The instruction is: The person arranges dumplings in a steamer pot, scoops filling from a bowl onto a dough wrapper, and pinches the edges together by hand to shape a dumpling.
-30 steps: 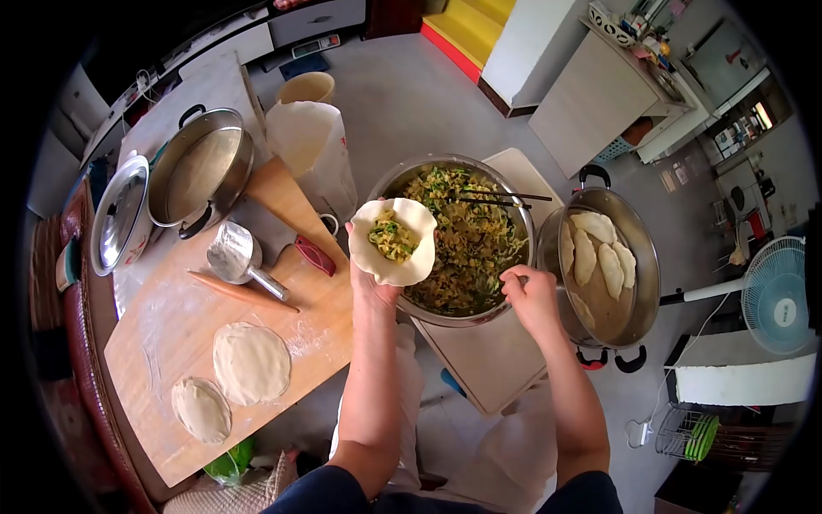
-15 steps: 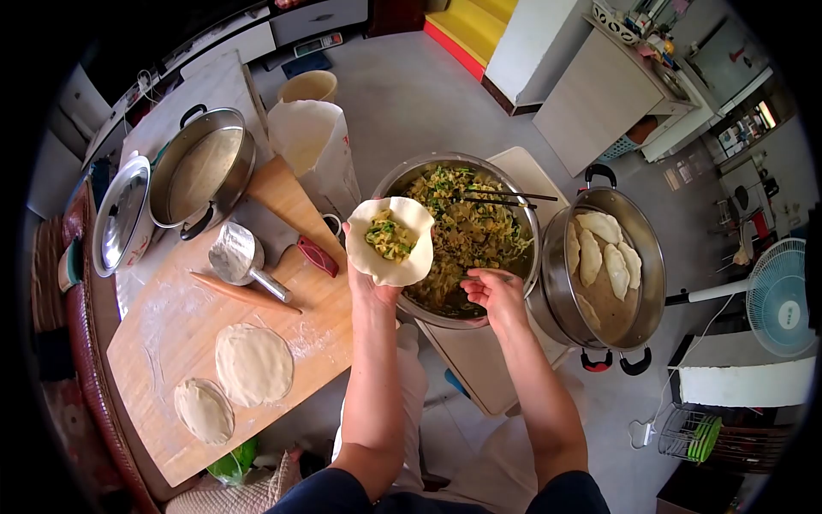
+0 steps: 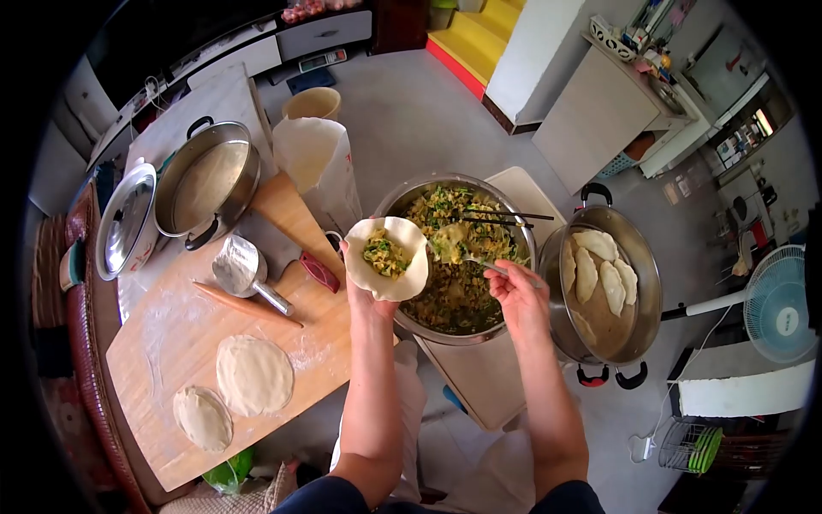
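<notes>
A round dough wrapper [image 3: 414, 272] rests on my left hand [image 3: 372, 305], which cups it from below. Chopped green and yellow filling [image 3: 384, 256] sits in its middle. My right hand [image 3: 519, 300] grips the handle of a spoon [image 3: 491, 267] over the large steel bowl [image 3: 453, 337]. The spoon's head carries a heap of filling, so its shape is partly hidden. More filling lies in the bowl, with a pair of chopsticks [image 3: 535, 216] across its far right side.
At right, a two-handled pan [image 3: 648, 325] holds several folded dumplings [image 3: 587, 274]. On the left, a wooden board [image 3: 193, 330] bears dough rounds [image 3: 254, 374], a rolling pin [image 3: 248, 304] and a metal scoop [image 3: 236, 267]. Another pan [image 3: 247, 184] stands beyond. A fan [image 3: 775, 295] is far right.
My right hand has risen from low in the bowl and moved right, and the spoon with filling now shows. The wrapper in my left hand has shifted slightly left and nearer.
</notes>
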Tool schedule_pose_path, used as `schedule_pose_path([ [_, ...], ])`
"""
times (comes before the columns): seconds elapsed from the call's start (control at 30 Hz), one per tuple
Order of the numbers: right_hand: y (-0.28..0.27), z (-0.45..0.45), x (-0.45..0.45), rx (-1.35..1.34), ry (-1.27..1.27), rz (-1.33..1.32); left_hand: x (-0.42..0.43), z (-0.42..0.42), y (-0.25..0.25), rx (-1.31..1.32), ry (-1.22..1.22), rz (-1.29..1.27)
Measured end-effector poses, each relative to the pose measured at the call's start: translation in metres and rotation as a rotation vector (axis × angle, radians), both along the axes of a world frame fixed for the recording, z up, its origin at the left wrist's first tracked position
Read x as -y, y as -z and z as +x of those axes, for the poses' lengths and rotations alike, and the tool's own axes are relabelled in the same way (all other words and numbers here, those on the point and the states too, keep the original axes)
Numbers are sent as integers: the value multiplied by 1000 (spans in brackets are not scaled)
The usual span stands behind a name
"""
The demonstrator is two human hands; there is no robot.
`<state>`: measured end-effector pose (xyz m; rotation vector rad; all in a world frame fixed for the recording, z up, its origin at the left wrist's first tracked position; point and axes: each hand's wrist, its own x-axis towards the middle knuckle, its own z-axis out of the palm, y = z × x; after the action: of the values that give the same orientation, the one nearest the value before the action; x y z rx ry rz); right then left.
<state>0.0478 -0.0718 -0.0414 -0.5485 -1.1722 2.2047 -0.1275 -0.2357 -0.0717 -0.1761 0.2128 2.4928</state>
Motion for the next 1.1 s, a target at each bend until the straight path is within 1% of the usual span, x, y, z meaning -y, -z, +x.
schedule_pose_path([
  [0.07, -26, -2, 0, -27, -14, 69, -6, 3, 1, 20, 30, -3],
  [0.13, -45, -5, 2, -56, -35, 137, -14, 8, 4, -23, 68, 52],
  [0.17, -48, -6, 3, -54, -61, 199, -17, 11, 1, 32, 118, 68],
  [0.2, -51, -6, 9, 3, -82, 386, -20, 13, 0, 55, 160, 139],
  [0.27, -53, -7, 29, 119, -118, 761, -25, 17, -2, 70, 201, 169],
  [0.3, -53, -8, 36, 141, -133, 1150, -28, 19, 0, 51, 199, 166],
  [0.33, -53, -14, 40, 63, -90, 1497, -30, 19, 3, 33, 196, 164],
  [0.4, -57, -10, 42, 23, -100, 1599, -30, 18, 2, 36, 189, 170],
  [0.5, -64, -5, 37, 51, -22, 1532, -27, 16, 1, 80, 180, 207],
  [0.53, -60, -3, 32, 45, 8, 1452, -25, 15, 1, 75, 176, 208],
  [0.6, -61, 7, 27, 89, 36, 1149, -20, 14, -5, 72, 169, 208],
  [0.63, -59, 11, 23, 150, 67, 1082, -19, 13, -4, 66, 151, 187],
  [0.67, -54, 13, 19, 200, 105, 952, -17, 11, -5, 51, 131, 135],
  [0.73, -32, 17, 8, 400, 93, 759, -14, 5, 0, 79, 107, 118],
  [0.83, 4, 19, -6, 678, 93, 613, -10, 5, -3, 51, 84, 107],
  [0.97, 38, -5, 3, 582, 113, 361, -10, 2, -3, 117, 72, 119],
  [1.03, 56, -18, 4, 492, 117, 203, -10, -1, 3, 84, 76, 112],
  [1.1, 59, -23, 6, 387, 130, 69, -8, -2, 4, 62, 79, 122],
])
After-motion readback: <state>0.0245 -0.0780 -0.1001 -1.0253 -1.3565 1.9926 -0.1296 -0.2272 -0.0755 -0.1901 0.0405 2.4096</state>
